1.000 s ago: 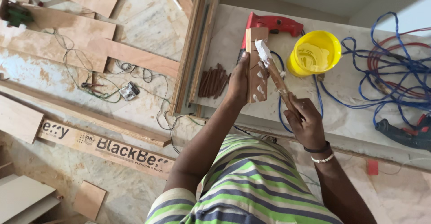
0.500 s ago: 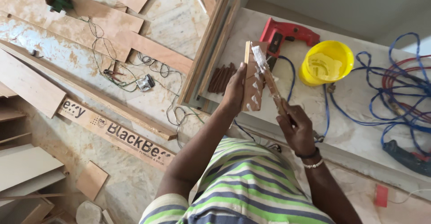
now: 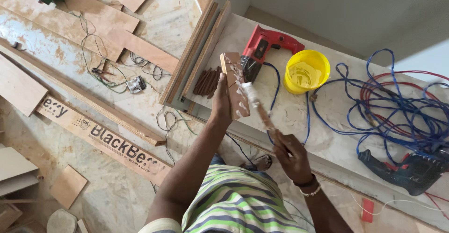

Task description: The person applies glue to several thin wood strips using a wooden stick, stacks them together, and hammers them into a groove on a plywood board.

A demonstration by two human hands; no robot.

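My left hand holds a small brown wooden block upright, its face streaked with white glue. My right hand grips the handle of a glue brush; the white-coated tip touches the block's face. Both hands are raised above a pale stone counter. A yellow tub holding white glue stands on the counter just beyond the block.
A red power drill lies behind the block, a dark drill at right amid tangled blue and red cables. Thin brown strips lie by long boards. Plywood pieces and wires cover the floor at left.
The view has shifted; the brush has moved down along the block's face, and the block now shows more white glue.
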